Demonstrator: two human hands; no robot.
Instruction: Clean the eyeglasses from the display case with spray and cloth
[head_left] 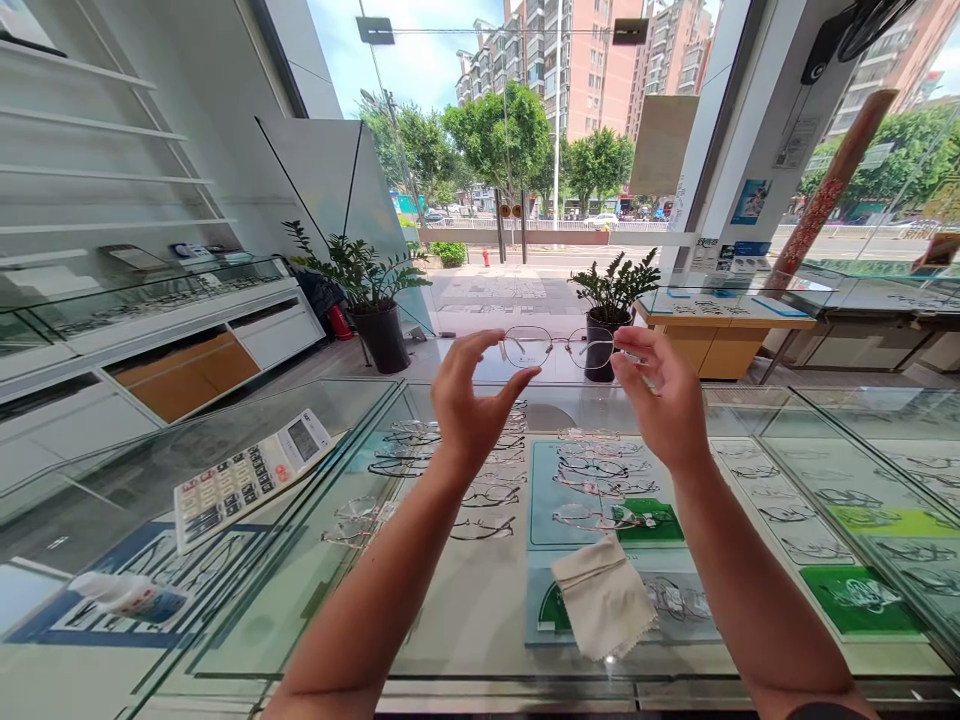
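I hold a pair of thin-rimmed glasses [559,347] up in front of me, above the glass counter [480,620]. My left hand [469,400] pinches the frame's left end between thumb and fingers. My right hand [660,395] grips the right end at the hinge. Both lenses show between my hands. A white cleaning cloth [604,597] lies on the counter top below my right forearm.
Rows of glasses [592,480] lie inside the display case under the glass. A calculator [251,475] and a small spray bottle [131,597] rest on the counter at left. Potted plants [375,290] stand on the floor beyond. More display cases line both sides.
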